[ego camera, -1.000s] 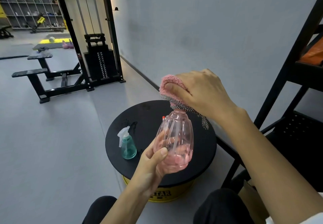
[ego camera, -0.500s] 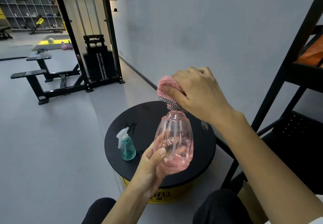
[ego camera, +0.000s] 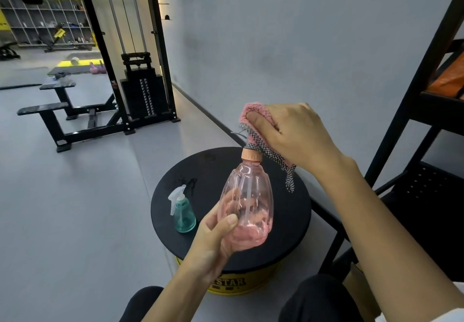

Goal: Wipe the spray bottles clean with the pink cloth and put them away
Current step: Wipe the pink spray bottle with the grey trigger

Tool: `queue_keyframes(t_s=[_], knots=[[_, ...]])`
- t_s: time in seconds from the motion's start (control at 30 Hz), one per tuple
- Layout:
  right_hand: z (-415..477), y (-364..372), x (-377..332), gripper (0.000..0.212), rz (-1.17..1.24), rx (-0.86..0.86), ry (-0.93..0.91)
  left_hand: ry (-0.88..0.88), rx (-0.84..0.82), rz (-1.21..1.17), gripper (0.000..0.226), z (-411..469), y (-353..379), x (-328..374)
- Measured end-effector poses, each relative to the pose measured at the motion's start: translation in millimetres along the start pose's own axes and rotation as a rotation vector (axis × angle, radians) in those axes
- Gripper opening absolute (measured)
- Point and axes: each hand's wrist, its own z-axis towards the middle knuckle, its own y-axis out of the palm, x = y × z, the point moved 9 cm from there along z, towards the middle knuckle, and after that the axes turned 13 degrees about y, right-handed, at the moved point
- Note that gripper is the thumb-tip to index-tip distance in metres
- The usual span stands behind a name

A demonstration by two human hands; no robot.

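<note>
**Item 1: pink spray bottle** [ego camera: 245,196]
- Handling, as judged: thin clear plastic with no liquid level seen, so probably light. The walls would likely give under a hard squeeze, and the smooth ribbed belly could be slippery if damp. Best taken low round the belly, leaving neck and head free for wiping.
- Hold: the left hand [ego camera: 213,241] gripped the lower body, thumb across the front, fingers curled behind and visible through the plastic.
- Position: lifted and slightly tilted above the black round platform [ego camera: 288,223], not touching it.
- Appearance: translucent pink, egg-shaped, with vertical ribs. A dip tube showed inside and a peach collar [ego camera: 250,155] sat at the neck. The spray head was covered by cloth.

**Item 2: pink cloth** [ego camera: 254,113]
- Soft and limp, with a fluffy pink face and black-and-white checked edging hanging loose.
- The right hand [ego camera: 297,135] was clenched round it, bunching it over the bottle's top just above the collar.

**Item 3: teal spray bottle** [ego camera: 185,217]
- Smaller, with a white trigger head.
- It stood upright on the platform, left of the pink one and apart from both hands; judged not yet put away
</note>
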Motion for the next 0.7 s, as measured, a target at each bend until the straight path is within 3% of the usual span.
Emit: queue_keyframes(t_s=[0.13,0.33,0.5,0.63,0.7], knots=[[-6,13,-25,0.048,-0.156,-0.119,-0.099,-0.015,0.005,0.009,0.108,-2,-2,-4],[0,11,-16,0.051,-0.115,-0.155,-0.087,0.000,0.032,-0.040,0.107,-7,-6,-4],[5,1,11,0.059,-0.072,-0.089,0.020,0.014,0.029,-0.041,0.095,-8,-6,2],[-1,6,-5,0.069,-0.129,-0.044,-0.050,-0.022,0.018,-0.016,0.107,-4,0,1],[-6,10,-23,0.064,-0.135,-0.012,-0.145,-0.017,0.021,-0.019,0.108,-4,3,0]])
